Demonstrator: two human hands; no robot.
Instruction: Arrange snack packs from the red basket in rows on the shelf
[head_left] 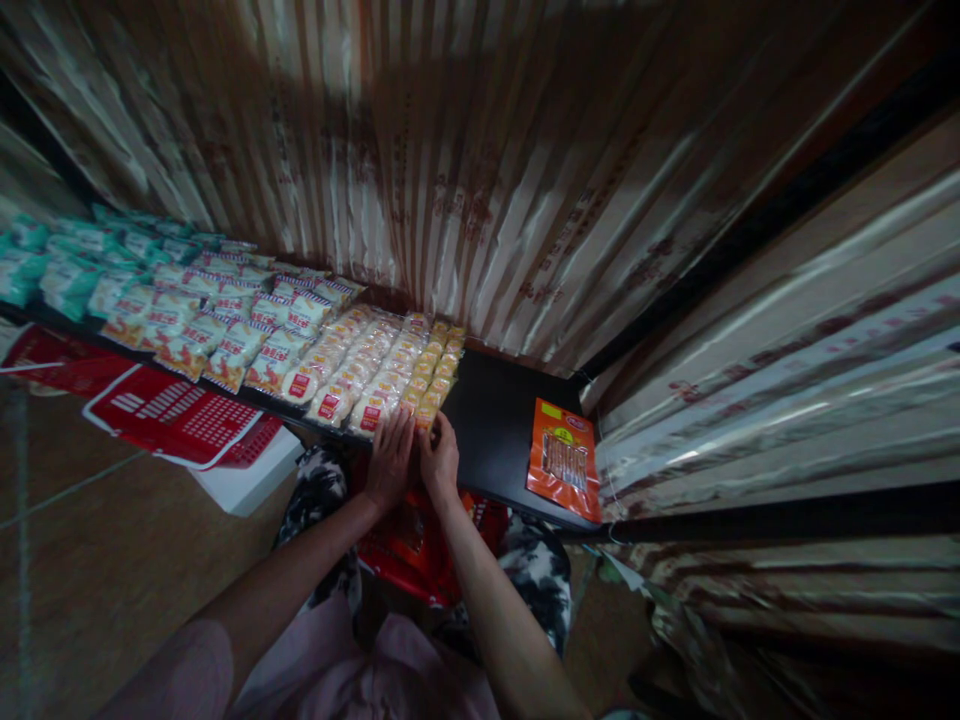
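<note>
My left hand (391, 458) lies with its fingers stretched out against the front ends of the small packet rows. Beside it, my right hand (441, 458) has its fingers curled on the front yellow snack packet (427, 398). That packet is in a narrow double row at the right end of the goods. Left of it stand rows of clear-wrapped pale round snacks (375, 408) with red labels. The right fingertips are partly hidden against the packets. All these goods rest on a black shelf (487, 410).
An orange snack bag (566, 458) lies at the shelf's right end. White-and-orange bags (225, 350) and teal bags (71, 285) fill the left. Red baskets (180, 410) stand below, one over a white box (247, 480). Another red basket (409, 560) sits between my legs. Plastic-wrapped panels rise behind.
</note>
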